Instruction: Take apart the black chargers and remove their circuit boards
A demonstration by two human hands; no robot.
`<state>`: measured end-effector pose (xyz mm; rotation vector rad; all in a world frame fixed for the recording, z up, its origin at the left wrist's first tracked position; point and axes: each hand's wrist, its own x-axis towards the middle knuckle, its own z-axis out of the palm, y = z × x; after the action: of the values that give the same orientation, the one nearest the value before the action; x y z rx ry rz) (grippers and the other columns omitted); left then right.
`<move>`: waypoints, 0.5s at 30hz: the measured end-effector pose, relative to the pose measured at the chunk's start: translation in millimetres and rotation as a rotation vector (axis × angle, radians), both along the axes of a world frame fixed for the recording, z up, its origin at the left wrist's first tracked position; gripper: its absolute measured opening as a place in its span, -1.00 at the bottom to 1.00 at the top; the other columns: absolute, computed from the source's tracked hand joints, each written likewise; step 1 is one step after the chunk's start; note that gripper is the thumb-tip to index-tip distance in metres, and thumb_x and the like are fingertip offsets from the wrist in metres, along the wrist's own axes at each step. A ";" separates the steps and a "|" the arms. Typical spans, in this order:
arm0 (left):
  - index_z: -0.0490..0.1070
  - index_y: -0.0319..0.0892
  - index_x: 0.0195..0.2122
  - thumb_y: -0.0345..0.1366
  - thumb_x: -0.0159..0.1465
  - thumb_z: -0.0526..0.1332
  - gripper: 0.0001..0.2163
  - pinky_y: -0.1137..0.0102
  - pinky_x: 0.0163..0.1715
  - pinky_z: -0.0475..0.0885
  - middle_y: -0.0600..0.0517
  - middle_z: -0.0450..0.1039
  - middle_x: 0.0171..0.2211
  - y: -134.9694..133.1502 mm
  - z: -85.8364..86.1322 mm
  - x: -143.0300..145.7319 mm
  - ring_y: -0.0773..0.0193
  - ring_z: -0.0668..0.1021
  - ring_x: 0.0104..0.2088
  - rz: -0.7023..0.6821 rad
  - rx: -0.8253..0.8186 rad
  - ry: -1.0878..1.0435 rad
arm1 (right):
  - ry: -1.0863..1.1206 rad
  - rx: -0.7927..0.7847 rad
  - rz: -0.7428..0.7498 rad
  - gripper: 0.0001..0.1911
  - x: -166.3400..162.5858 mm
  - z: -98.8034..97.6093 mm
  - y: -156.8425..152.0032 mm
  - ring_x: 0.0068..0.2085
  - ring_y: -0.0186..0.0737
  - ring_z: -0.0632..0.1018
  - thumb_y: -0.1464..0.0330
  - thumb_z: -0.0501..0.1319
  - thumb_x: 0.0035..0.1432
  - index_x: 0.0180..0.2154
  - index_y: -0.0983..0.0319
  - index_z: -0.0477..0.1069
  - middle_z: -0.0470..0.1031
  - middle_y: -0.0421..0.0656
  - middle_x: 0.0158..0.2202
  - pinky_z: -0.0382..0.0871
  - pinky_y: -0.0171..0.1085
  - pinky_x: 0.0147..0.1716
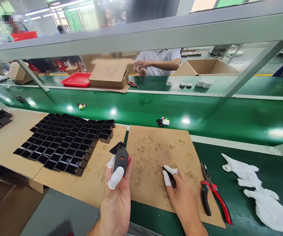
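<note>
Two bare hands work low in the view, each with white finger cots on some fingertips; the left hand (pixel 117 193) is closed around a small black charger housing (pixel 120 160), thumb pressed up its near face, so the housing stands upright above the palm with an orange-lit port facing the camera; the right hand (pixel 181 190) rests on a brown cardboard sheet (pixel 156 154) and pinches a thin dark tool (pixel 168 173) between thumb and forefinger, its fine tip pointing up and left toward the housing; tool and housing are near each other but apart. Just to the right of the right hand, red-handled cutters (pixel 214 193) lie on the sheet's edge and the green bench (pixel 230 157); beyond them lies a pair of white gloves (pixel 257 190). Left of the left hand, rows of open black housings (pixel 62 144) stand packed together on another cardboard sheet. Across the green conveyor belt (pixel 143 108), which carries a few small parts, a person in a pale shirt (pixel 160 60) handles something beside a cardboard box (pixel 109 75) and a red tray (pixel 77 79).
</note>
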<state>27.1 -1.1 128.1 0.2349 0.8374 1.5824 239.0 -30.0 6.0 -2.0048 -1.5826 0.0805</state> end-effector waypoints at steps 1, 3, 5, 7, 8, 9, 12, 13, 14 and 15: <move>0.73 -0.06 0.14 -0.07 0.35 0.54 -0.63 -0.04 0.58 0.40 -0.10 0.71 0.23 -0.2 0.6 -0.2 -0.10 0.56 0.46 -0.004 0.008 0.008 | -0.007 -0.008 0.004 -0.55 0.1 0.7 0.0 -0.32 -0.06 0.70 0.16 0.06 0.56 0.15 0.14 0.66 0.67 -0.02 -0.02 0.45 -0.17 -0.46; 0.74 -0.07 0.11 -0.06 0.35 0.54 -0.64 -0.04 0.57 0.41 -0.10 0.71 0.21 0.1 1.6 -0.6 -0.10 0.55 0.46 -0.005 0.011 0.010 | -0.015 -0.023 0.013 -0.55 0.3 3.8 0.4 -0.28 -0.03 0.72 0.17 0.06 0.55 0.13 0.15 0.66 0.66 -0.02 -0.05 0.47 -0.17 -0.43; 0.74 -0.08 0.09 -0.07 0.33 0.55 -0.64 -0.03 0.56 0.43 -0.10 0.71 0.20 0.2 2.3 -0.7 -0.10 0.56 0.46 0.003 0.003 0.006 | -0.015 -0.038 0.029 -0.54 0.0 8.6 0.9 -0.33 -0.06 0.70 0.16 0.05 0.56 0.12 0.17 0.67 0.65 -0.03 -0.08 0.49 -0.16 -0.42; 0.73 -0.09 0.09 -0.05 0.31 0.57 -0.61 -0.03 0.57 0.42 -0.11 0.70 0.19 -0.1 2.9 -0.5 -0.11 0.55 0.46 0.009 0.004 0.007 | -0.014 -0.046 0.036 -0.52 -1.1 13.3 1.4 -0.37 -0.08 0.68 0.15 0.03 0.57 0.13 0.17 0.66 0.64 -0.04 -0.10 0.48 -0.16 -0.41; 0.73 -0.09 0.09 -0.04 0.29 0.58 -0.60 -0.04 0.57 0.41 -0.11 0.70 0.20 -0.3 3.3 -0.4 -0.12 0.55 0.46 0.010 0.012 0.012 | -0.015 -0.049 0.035 -0.51 -1.7 15.3 1.6 -0.37 -0.09 0.67 0.15 0.02 0.58 0.13 0.18 0.66 0.64 -0.04 -0.10 0.48 -0.16 -0.41; 0.73 -0.09 0.08 -0.04 0.28 0.59 -0.59 -0.05 0.58 0.40 -0.11 0.70 0.20 -0.4 3.8 -0.3 -0.12 0.54 0.47 0.010 0.021 0.021 | -0.015 -0.050 0.033 -0.51 -2.3 16.8 1.8 -0.37 -0.09 0.67 0.14 0.01 0.58 0.12 0.18 0.66 0.64 -0.03 -0.11 0.47 -0.16 -0.42; 0.73 -0.08 0.04 -0.07 0.24 0.62 -0.60 -0.06 0.58 0.39 -0.08 0.70 0.19 -0.4 6.3 0.0 -0.14 0.54 0.46 0.020 0.026 0.037 | -0.015 -0.052 0.037 -0.51 -2.7 18.8 2.0 -0.39 -0.10 0.64 0.14 0.03 0.58 0.11 0.20 0.67 0.63 -0.03 -0.14 0.44 -0.17 -0.44; 0.74 -0.07 0.03 -0.10 0.21 0.64 -0.61 -0.06 0.58 0.39 -0.07 0.70 0.18 -0.2 7.3 0.0 -0.14 0.55 0.46 0.024 0.019 0.038 | -0.012 -0.050 0.043 -0.51 -2.4 18.6 2.0 -0.42 -0.12 0.63 0.14 0.04 0.57 0.11 0.21 0.67 0.62 -0.03 -0.14 0.43 -0.17 -0.45; 0.74 -0.06 0.02 -0.12 0.19 0.65 -0.61 -0.06 0.58 0.39 -0.06 0.71 0.18 -0.1 8.4 -0.1 -0.14 0.55 0.45 0.027 0.012 0.037 | -0.007 -0.044 0.050 -0.52 -1.9 18.1 1.9 -0.43 -0.13 0.61 0.14 0.04 0.57 0.11 0.22 0.67 0.62 -0.03 -0.15 0.42 -0.17 -0.46; 0.74 -0.05 0.00 -0.13 0.17 0.66 -0.61 -0.05 0.57 0.40 -0.05 0.71 0.17 -0.1 9.5 -0.2 -0.14 0.55 0.45 0.027 0.008 0.036 | -0.002 -0.034 0.053 -0.52 -1.4 17.3 1.7 -0.43 -0.13 0.61 0.14 0.05 0.57 0.09 0.22 0.67 0.62 -0.03 -0.15 0.41 -0.17 -0.46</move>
<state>26.9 -1.2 137.6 0.2595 0.8660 1.6113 237.6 -28.3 23.4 -1.9891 -1.6467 0.1268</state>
